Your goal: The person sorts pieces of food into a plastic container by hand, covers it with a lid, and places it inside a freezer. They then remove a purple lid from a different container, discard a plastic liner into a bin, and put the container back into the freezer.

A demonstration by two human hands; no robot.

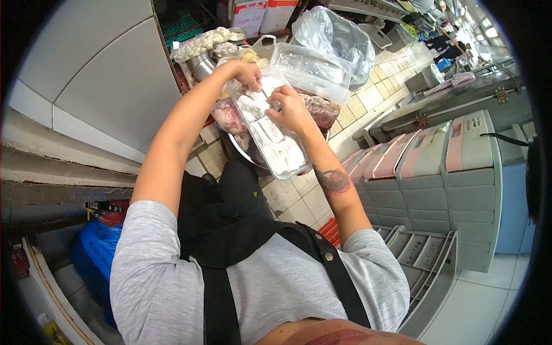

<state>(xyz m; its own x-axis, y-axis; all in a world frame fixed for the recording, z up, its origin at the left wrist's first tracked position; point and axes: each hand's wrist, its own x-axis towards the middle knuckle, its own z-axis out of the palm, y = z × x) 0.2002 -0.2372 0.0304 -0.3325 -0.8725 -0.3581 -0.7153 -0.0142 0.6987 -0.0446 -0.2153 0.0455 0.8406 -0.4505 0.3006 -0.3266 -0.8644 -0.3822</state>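
Note:
A long clear plastic tray (268,150) holds several white, block-like pieces (284,154) whose kind I cannot make out. My left hand (247,76) is over its far end, fingers curled down and closed at the white pieces. Just to the right, my right hand (289,108) reaches in over the tray's edge, thumb and fingers bent together in a pinch. Whatever lies between the fingers of either hand is too small or hidden to name. Raw meat (229,117) shows beneath the tray on the left, and a darker slab of meat (322,111) on the right, above a metal bowl's rim (240,150).
Behind the tray are an empty clear container (313,68), a plastic bag (339,40), a metal pot (201,66) and a bag of pale round pieces (204,45). Grey bins with pink fronts (425,152) stand to the right. People (451,50) are in the far background.

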